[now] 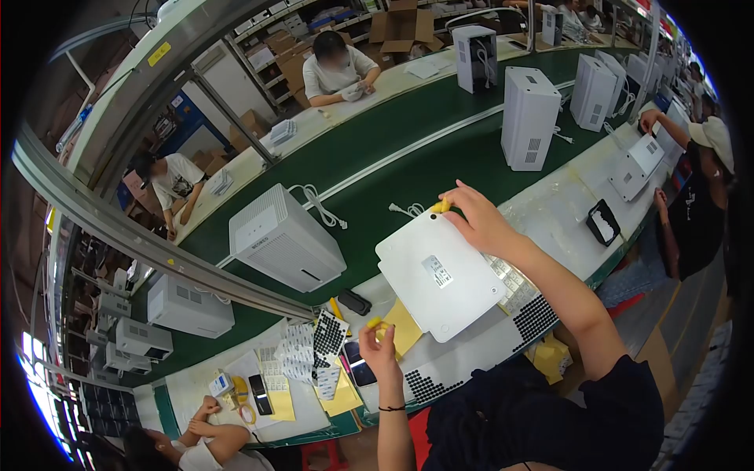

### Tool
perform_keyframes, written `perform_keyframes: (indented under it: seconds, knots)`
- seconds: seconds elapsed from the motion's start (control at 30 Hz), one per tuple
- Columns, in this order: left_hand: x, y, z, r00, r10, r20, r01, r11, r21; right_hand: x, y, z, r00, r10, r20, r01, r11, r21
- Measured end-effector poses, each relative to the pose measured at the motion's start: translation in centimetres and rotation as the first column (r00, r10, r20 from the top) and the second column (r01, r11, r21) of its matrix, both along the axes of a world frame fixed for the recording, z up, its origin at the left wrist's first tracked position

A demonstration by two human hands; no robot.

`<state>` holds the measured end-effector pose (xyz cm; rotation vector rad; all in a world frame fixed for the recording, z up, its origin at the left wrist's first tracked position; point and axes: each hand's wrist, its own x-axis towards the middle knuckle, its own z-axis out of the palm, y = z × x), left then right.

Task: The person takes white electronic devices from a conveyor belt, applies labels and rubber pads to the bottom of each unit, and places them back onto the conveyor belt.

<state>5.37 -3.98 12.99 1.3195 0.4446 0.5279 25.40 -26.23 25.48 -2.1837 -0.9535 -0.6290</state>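
A white appliance lies with its flat underside (440, 275) facing up, a printed label near its middle. One small black round pad (433, 217) sits at its far corner. Beside that pad, my right hand (481, 222) has its yellow-covered fingertips drawn together at the edge; what they hold, if anything, is too small to tell. My left hand (379, 355) is raised left of the appliance, apart from it, with yellow-covered fingertips pinched together; their contents cannot be made out. Sheets of black round pads (331, 337) lie beyond my left hand.
More black pads (428, 386) are on the bench edge, near a phone (359, 365). White appliances (287, 239) with cords stand on the green conveyor (377, 177). Co-workers (338, 71) sit across it; others are at left and right. A metal post crosses at left.
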Motion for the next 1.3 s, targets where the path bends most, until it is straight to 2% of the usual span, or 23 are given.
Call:
perform_keyframes:
  seconds: [0.03,0.1,0.2,0.3,0.4,0.53,0.63,0.8,0.93,1.03,1.13,1.23,1.3]
  knots:
    - [1.1,0.5,0.6,0.999,0.018,0.043,-0.020,0.998,0.051,0.6,0.3,-1.0,0.978,0.070,-0.195,-0.043,0.989,0.139]
    - [3.4,0.4,4.4,0.990,0.013,0.142,-0.034,0.989,0.145,1.9,0.9,-3.4,0.813,0.271,-0.515,-0.038,0.908,0.418]
    - [6.2,0.1,9.9,0.981,-0.025,0.190,-0.022,0.971,0.240,1.2,2.3,-1.9,0.552,0.384,-0.740,0.109,0.847,0.521]
    - [9.0,0.6,11.3,0.975,-0.102,0.196,0.012,0.910,0.415,1.6,2.7,-1.8,0.417,0.428,-0.802,0.231,0.803,0.549]
    - [11.0,0.6,12.4,0.978,-0.157,0.138,0.051,0.819,0.571,1.5,3.2,-3.0,0.559,0.477,-0.679,0.163,0.739,0.654]
    - [11.8,0.8,12.8,0.983,-0.180,-0.015,0.124,0.613,0.780,1.8,3.1,-3.3,0.554,0.489,-0.674,0.143,0.742,0.655]
    - [11.9,0.8,13.0,0.988,-0.131,0.083,-0.025,0.396,0.918,1.7,3.1,-3.4,0.547,0.493,-0.676,0.150,0.737,0.659]
    - [12.1,1.6,14.2,0.963,-0.270,0.000,0.095,0.338,0.936,2.0,3.2,-4.0,0.550,0.500,-0.669,0.157,0.725,0.671]
    - [11.9,1.9,14.9,0.932,-0.362,-0.005,0.095,0.233,0.968,1.7,3.2,-3.6,0.551,0.509,-0.661,0.160,0.714,0.682]
    - [11.5,2.1,14.8,0.928,-0.369,-0.057,0.052,-0.023,0.998,1.8,3.2,-3.8,0.559,0.526,-0.641,0.148,0.697,0.701]
    - [10.9,2.1,14.2,0.929,-0.369,-0.016,-0.051,-0.171,0.984,1.7,3.1,-3.6,0.607,0.503,-0.616,0.145,0.692,0.708]
    - [11.2,2.1,12.8,0.950,-0.259,0.177,-0.139,0.156,0.978,0.6,3.0,-2.5,0.692,0.451,-0.564,0.176,0.653,0.737]
    - [11.3,2.2,13.0,0.995,-0.077,0.061,-0.020,0.454,0.891,-0.4,2.5,-1.3,0.732,0.427,-0.530,0.203,0.606,0.769]
